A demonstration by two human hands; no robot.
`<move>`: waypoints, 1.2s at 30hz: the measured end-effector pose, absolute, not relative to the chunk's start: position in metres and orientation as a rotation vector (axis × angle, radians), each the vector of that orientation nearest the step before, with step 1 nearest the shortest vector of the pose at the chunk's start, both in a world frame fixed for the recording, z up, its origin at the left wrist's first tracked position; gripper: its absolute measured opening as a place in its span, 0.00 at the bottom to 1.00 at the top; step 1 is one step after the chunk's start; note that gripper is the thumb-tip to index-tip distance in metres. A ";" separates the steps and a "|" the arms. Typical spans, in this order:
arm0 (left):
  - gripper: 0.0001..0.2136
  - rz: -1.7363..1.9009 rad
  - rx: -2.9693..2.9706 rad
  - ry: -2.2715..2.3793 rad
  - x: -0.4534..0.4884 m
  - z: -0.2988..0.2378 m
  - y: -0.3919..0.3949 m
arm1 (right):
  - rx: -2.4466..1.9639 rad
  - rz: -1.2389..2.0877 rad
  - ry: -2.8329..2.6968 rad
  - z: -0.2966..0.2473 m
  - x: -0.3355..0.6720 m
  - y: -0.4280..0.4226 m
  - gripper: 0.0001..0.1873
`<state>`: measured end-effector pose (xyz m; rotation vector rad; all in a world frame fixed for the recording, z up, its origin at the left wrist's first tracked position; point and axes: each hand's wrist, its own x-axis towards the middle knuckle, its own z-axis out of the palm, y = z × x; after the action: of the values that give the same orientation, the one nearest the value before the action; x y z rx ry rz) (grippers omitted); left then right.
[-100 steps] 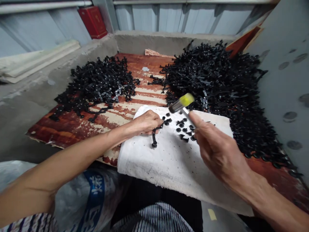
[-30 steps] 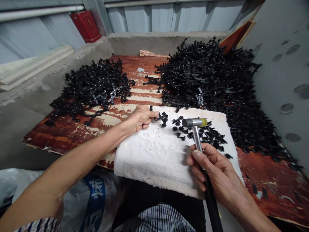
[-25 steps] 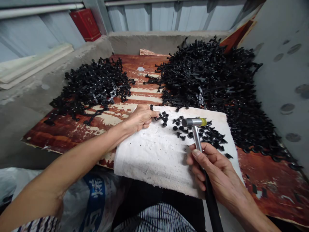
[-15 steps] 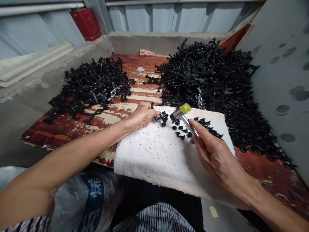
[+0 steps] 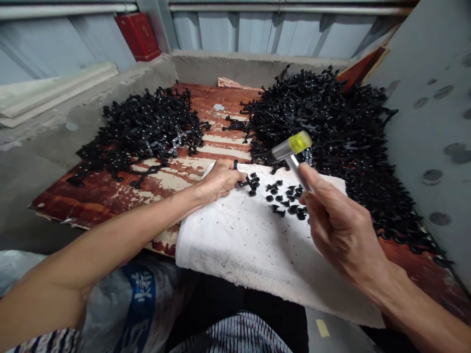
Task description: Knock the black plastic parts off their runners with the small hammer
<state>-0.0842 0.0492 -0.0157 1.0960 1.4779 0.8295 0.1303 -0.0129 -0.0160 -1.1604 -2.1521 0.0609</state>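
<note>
left hand [image 5: 219, 182] fingers together on white cloth [image 5: 253, 250], black branched piece [image 5: 250, 184] just right of fingertips, pinch unclear; right hand [image 5: 340, 223] closed round yellow-tipped mallet [image 5: 287, 149], head raised, nearer loose pieces

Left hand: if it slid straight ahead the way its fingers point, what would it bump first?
Probably the small black branched piece lying on the white cloth, just past the fingertips of the left hand.
</note>
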 end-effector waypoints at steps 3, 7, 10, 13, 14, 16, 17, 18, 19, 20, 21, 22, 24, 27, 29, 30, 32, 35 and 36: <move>0.11 0.834 1.113 1.478 -0.085 -0.018 0.050 | -1.224 0.084 -2.277 -0.014 0.130 -0.013 0.28; 0.10 0.818 1.145 1.412 -0.089 -0.024 0.052 | -1.227 0.153 -2.223 -0.013 0.127 -0.013 0.27; 0.10 0.809 1.159 1.380 -0.092 -0.026 0.054 | -1.279 0.159 -2.183 -0.015 0.125 -0.012 0.27; 0.11 0.777 1.193 1.363 -0.093 -0.019 0.054 | -1.324 0.267 -2.279 -0.013 0.127 -0.012 0.28; 0.11 0.754 1.201 1.356 -0.093 -0.015 0.053 | -1.334 0.336 -2.220 -0.011 0.128 -0.013 0.28; 0.11 0.699 1.207 1.340 -0.094 -0.008 0.051 | -1.363 0.511 -1.984 -0.006 0.130 -0.019 0.27; 0.12 0.666 1.211 1.324 -0.095 -0.006 0.050 | -1.377 0.620 -1.850 -0.003 0.131 -0.023 0.27; 0.12 0.630 1.218 1.305 -0.095 -0.005 0.049 | -1.389 0.741 -1.728 -0.002 0.131 -0.028 0.26; 0.13 0.596 1.228 1.291 -0.096 -0.004 0.049 | -1.396 0.870 -1.620 -0.001 0.131 -0.033 0.26; 0.13 0.567 1.240 1.281 -0.096 -0.005 0.049 | -1.399 0.992 -1.529 -0.002 0.131 -0.039 0.26; 0.13 0.548 1.257 1.268 -0.096 -0.007 0.049 | -1.401 1.096 -1.451 -0.004 0.131 -0.044 0.27; 0.13 0.542 1.277 1.253 -0.097 -0.009 0.050 | -1.401 1.174 -1.389 -0.007 0.132 -0.048 0.27; 0.13 0.582 1.306 1.233 -0.097 -0.012 0.051 | -1.410 1.245 -1.298 -0.013 0.132 -0.056 0.29; 0.13 0.701 1.278 1.256 -0.097 -0.011 0.051 | -1.420 1.264 -1.245 -0.020 0.135 -0.063 0.30; 0.11 0.731 1.213 1.313 -0.097 -0.007 0.049 | -1.420 1.293 -1.229 -0.023 0.137 -0.066 0.30; 0.11 0.725 1.181 1.333 -0.098 -0.005 0.048 | -1.421 1.309 -1.219 -0.024 0.137 -0.066 0.31; 0.09 0.696 1.115 1.352 -0.100 0.000 0.047 | -1.433 1.339 -1.188 -0.027 0.138 -0.067 0.32; 0.07 0.664 0.987 1.338 -0.104 0.004 0.046 | -1.454 1.366 -1.133 -0.029 0.138 -0.068 0.33; 0.05 0.659 0.946 1.330 -0.105 0.004 0.046 | -1.458 1.367 -1.122 -0.030 0.138 -0.068 0.33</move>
<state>-0.1053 0.0455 0.0042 0.9460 1.3299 0.6591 0.1376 -0.0678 -0.0300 -1.4578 -1.1216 1.3669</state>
